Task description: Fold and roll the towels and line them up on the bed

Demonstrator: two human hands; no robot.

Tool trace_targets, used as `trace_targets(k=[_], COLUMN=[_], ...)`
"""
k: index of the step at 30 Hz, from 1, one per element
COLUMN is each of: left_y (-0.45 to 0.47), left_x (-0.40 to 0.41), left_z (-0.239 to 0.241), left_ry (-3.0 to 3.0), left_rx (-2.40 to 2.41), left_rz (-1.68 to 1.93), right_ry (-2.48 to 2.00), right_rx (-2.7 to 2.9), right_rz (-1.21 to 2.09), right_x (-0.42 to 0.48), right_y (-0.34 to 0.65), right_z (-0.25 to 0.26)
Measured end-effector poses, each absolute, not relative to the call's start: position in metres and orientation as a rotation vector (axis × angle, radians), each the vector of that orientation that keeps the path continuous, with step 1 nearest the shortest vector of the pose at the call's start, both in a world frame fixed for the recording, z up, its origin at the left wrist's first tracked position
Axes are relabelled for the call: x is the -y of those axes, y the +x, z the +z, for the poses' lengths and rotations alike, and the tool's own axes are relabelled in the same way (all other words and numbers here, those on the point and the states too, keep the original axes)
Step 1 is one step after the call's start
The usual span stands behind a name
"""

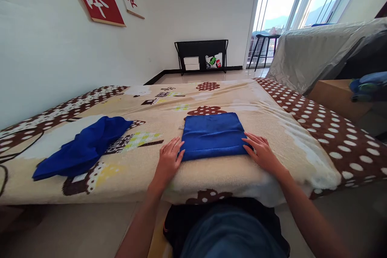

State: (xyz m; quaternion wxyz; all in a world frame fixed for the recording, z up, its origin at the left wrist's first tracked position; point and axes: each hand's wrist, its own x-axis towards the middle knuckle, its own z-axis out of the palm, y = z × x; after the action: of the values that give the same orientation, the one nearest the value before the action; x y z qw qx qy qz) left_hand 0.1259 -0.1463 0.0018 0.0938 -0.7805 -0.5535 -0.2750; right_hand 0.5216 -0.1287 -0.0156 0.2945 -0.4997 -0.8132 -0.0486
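A folded blue cloth (pixel 213 135) lies flat on the patterned blanket (pixel 169 113) near the bed's front edge. My left hand (pixel 168 159) rests open on the blanket, fingertips touching the cloth's left edge. My right hand (pixel 261 152) lies open with its fingers on the cloth's right front corner. A second blue cloth (pixel 83 147) lies crumpled further left on the blanket, away from both hands.
The bed meets a white wall (pixel 45 48) on the left. A black rack (pixel 202 55) stands on the floor beyond the bed. A covered piece of furniture (pixel 317 50) and a cardboard box (pixel 337 96) sit at the right, near the window.
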Motion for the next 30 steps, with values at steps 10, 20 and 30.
trace_targets(k=[10, 20, 30], left_y=[0.106, 0.107, 0.141], left_x=[0.170, 0.170, 0.177], left_z=[0.002, 0.018, 0.011], left_ry=[-2.554, -2.580, -2.368], left_rx=[1.513, 1.588, 1.695], left_rz=[-0.760, -0.826, -0.756], right_ry=[-1.185, -1.162, -1.374], right_rx=[2.300, 2.212, 2.143], right_rz=[-0.060, 0.080, -0.187], right_x=[0.137, 0.138, 0.151], right_y=[0.539, 0.537, 0.507], right_z=[-0.016, -0.007, -0.009])
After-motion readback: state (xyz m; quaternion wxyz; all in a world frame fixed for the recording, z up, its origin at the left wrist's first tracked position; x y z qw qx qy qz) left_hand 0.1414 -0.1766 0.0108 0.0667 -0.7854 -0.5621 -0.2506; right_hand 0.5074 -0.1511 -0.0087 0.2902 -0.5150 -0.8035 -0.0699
